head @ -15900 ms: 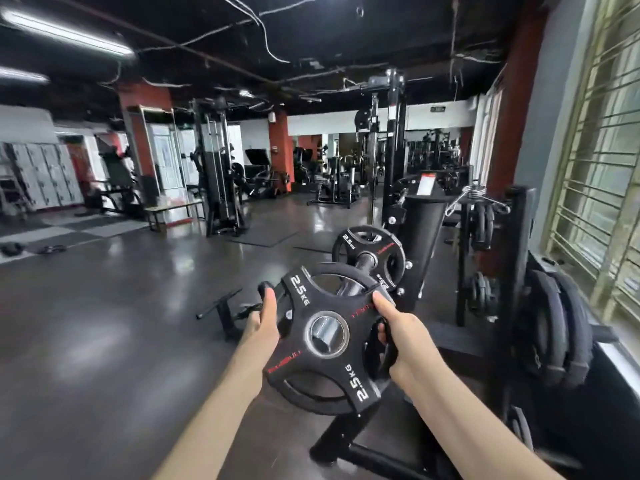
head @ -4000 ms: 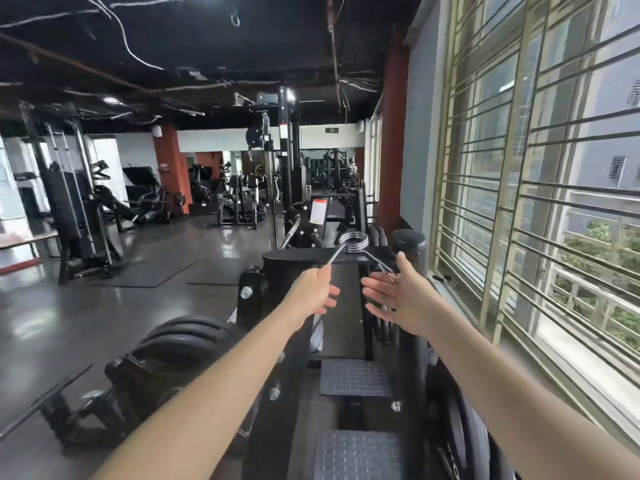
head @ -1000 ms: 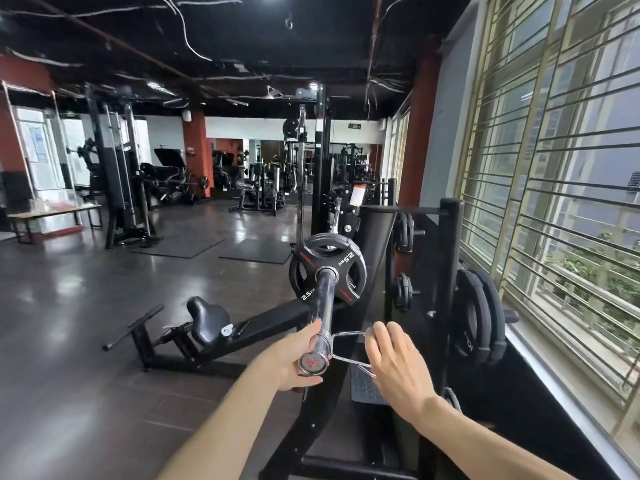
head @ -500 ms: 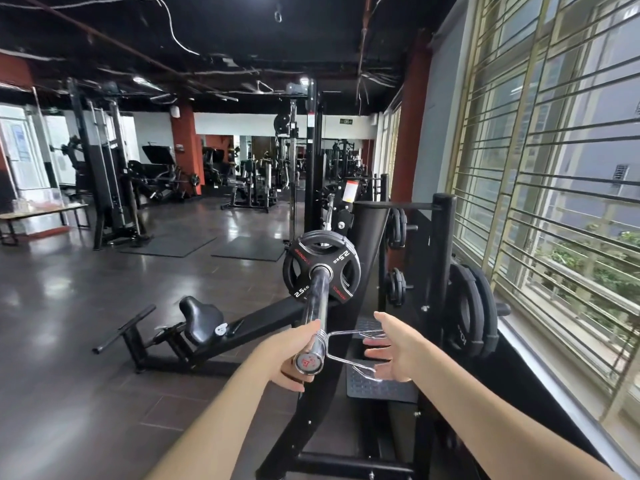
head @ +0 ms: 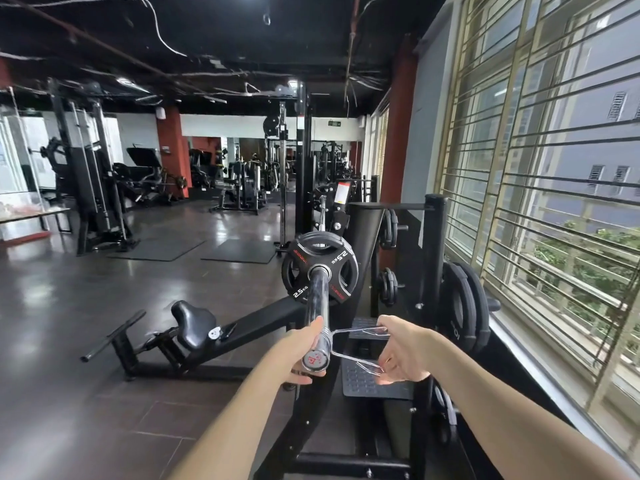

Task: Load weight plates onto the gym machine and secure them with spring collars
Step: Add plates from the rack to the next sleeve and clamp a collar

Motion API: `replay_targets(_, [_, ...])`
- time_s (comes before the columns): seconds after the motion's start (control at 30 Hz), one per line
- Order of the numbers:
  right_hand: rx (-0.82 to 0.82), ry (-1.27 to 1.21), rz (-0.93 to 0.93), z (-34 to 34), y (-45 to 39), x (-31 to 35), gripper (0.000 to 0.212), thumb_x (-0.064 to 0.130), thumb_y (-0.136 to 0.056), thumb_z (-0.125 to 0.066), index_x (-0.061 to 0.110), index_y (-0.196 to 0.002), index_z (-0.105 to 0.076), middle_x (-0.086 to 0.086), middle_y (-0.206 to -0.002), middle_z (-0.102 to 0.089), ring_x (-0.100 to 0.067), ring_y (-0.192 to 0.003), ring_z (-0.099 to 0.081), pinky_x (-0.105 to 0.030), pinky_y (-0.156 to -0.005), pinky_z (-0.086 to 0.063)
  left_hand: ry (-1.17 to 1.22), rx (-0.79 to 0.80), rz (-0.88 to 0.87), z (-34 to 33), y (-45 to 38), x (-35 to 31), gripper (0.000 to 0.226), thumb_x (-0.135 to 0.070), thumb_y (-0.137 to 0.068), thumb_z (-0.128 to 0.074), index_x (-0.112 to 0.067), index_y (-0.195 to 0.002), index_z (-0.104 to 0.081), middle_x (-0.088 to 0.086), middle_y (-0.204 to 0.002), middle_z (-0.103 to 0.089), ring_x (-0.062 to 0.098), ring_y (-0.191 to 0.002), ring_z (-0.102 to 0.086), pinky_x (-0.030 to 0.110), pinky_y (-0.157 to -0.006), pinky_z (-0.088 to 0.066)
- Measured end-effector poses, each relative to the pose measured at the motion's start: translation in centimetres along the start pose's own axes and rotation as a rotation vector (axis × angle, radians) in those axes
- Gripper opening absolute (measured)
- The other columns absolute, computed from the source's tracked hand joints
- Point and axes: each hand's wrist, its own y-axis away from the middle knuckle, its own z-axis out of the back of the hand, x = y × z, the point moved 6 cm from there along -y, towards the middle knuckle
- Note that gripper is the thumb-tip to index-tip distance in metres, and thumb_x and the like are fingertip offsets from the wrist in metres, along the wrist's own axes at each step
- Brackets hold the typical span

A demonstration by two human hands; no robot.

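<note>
Sliding the chrome wire spring collar (head: 327, 337) onto the near end of the polished steel loading bar (head: 318, 308) is where we stand in the job. Our left hand (head: 301, 355) wraps around the bar's tip from the left, thumb lying along the steel just beside the collar's coil. Our right hand (head: 403, 353), a little to the right of the left, pinches the collar's two wire handles between thumb and fingers; the handles still look well spread, so we cannot tell how hard we are squeezing.

Beyond both hands, far up the bar, sits the black round rubber-coated weight plate with red lettering marked 2.5 kg (head: 319, 268), pushed against the machine's black frame. More than one plate seems stacked there, though the edges blur together.

As we judge it, loading on this side is done and securing has only begun: the coil has just cleared the bar's end cap and is well apart from the plate. What remains is to keep the handles squeezed, run the collar up the bar until it touches the plate, then let go so it bites. Whether another sleeve of the machine needs plates and a collar, we cannot see from here. Further right of our right hand, spare black plates (head: 462, 306) hang on a storage rack by the barred window.
</note>
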Motion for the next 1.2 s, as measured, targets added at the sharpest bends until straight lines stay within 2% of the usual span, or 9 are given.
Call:
replay_targets(0.1, [-0.086, 0.062, 0.02, 0.3, -0.5, -0.1, 0.067, 0.044, -0.092, -0.035, -0.011, -0.117, -0.064, -0.02, -0.105, -0.065, -0.031, -0.093, -0.067, -0.036, -0.094, -0.059, -0.026, 0.027, -0.006, 0.1, -0.1, 0.0, 0.057, -0.065, -0.095, -0.048, -0.016, -0.124, -0.056, 0.012, -0.101, -0.076, 0.026, -0.087, -0.078, 0.04, -0.085, -0.061])
replay_targets(0.3, [-0.193, -0.072, 0.032, -0.8, -0.5, -1.5, 0.057, 0.029, -0.091, -0.03, -0.008, -0.091, -0.073, -0.014, -0.065, -0.07, -0.022, -0.059, -0.057, -0.026, -0.061, -0.055, -0.067, 0.101, 0.033, 1.1, -0.7, 0.1, 0.062, -0.075, -0.082, -0.059, -0.022, -0.114, -0.061, 0.009, -0.101, -0.078, 0.023, -0.082, -0.078, 0.037, -0.07, -0.061])
replay_targets(0.47, [-0.286, -0.118, 0.06, -0.7, -1.1, -0.9, 0.054, 0.027, -0.091, -0.031, -0.009, -0.091, -0.072, -0.017, -0.077, -0.068, -0.022, -0.058, -0.056, -0.027, -0.064, -0.053, 0.002, 0.089, -0.004, 0.9, -2.7, 0.1, 0.065, -0.07, -0.079, -0.068, -0.013, -0.111, -0.066, 0.012, -0.104, -0.077, 0.025, -0.094, -0.075, 0.042, -0.088, -0.061])
replay_targets(0.63, [-0.388, -0.12, 0.076, 0.4, -2.4, 1.0, 0.042, 0.033, -0.094, -0.035, 0.002, -0.092, -0.063, -0.017, -0.084, -0.061, -0.024, -0.064, -0.06, -0.029, -0.062, -0.054, 0.125, 0.072, -0.005, 0.6, -4.6, -0.5, 0.072, -0.07, -0.069, -0.076, -0.01, -0.11, -0.071, 0.014, -0.102, -0.077, 0.03, -0.095, -0.075, 0.049, -0.093, -0.058])
replay_targets(0.8, [-0.414, -0.163, 0.093, 1.2, -4.4, 3.9, 0.033, 0.034, -0.097, -0.038, 0.005, -0.086, -0.051, -0.017, -0.077, -0.056, -0.025, -0.063, -0.058, -0.03, -0.086, -0.056, 0.151, 0.033, 0.003, 1.1, -7.7, -2.0, 0.062, -0.064, -0.079, -0.073, -0.009, -0.107, -0.073, 0.014, -0.102, -0.077, 0.03, -0.098, -0.074, 0.046, -0.095, -0.057])
replay_targets(0.93, [-0.397, -0.132, 0.105, 1.9, -6.8, 6.7, 0.031, 0.033, -0.097, -0.037, 0.006, -0.087, -0.048, -0.018, -0.08, -0.059, -0.026, -0.069, -0.061, -0.026, -0.061, -0.05, 0.186, 0.018, 0.016, 1.2, -11.0, -3.5, 0.062, -0.066, -0.071, -0.078, -0.009, -0.097, -0.077, 0.011, -0.1, -0.078, 0.031, -0.098, -0.073, 0.047, -0.099, -0.055])
replay_targets(1.0, [-0.382, -0.128, 0.104, 2.3, -8.4, 8.3, 0.029, 0.034, -0.095, -0.039, 0.007, -0.086, -0.049, -0.018, -0.08, -0.061, -0.029, -0.074, -0.063, -0.025, -0.061, -0.048, 0.23, 0.031, 0.02, 1.3, -13.0, -4.4, 0.06, -0.068, -0.06, -0.083, -0.016, -0.088, -0.075, 0.009, -0.093, -0.074, 0.028, -0.089, -0.069, 0.046, -0.102, -0.053])
replay_targets(1.1, [-0.373, -0.147, 0.095, 3.1, -10.6, 10.9, 0.028, 0.032, -0.095, -0.041, 0.006, -0.085, -0.048, -0.018, -0.075, -0.057, -0.03, -0.071, -0.061, -0.026, -0.07, -0.052, 0.268, 0.03, 0.03, 1.4, -15.9, -5.5, 0.053, -0.062, -0.071, -0.081, -0.013, -0.088, -0.075, 0.008, -0.086, -0.074, 0.025, -0.076, -0.069, 0.041, -0.095, -0.056])
replay_targets(1.2, [-0.371, -0.145, 0.023, 3.9, -12.7, 13.0, 0.032, 0.03, -0.096, -0.043, -0.001, -0.089, -0.05, -0.017, -0.074, -0.055, -0.028, -0.062, -0.056, -0.031, -0.06, -0.05, 0.306, 0.017, 0.025, 1.5, -18.7, -6.6, 0.055, -0.058, -0.073, -0.081, -0.008, -0.095, -0.077, 0.012, -0.086, -0.075, 0.025, -0.071, -0.07, 0.042, -0.092, -0.057])
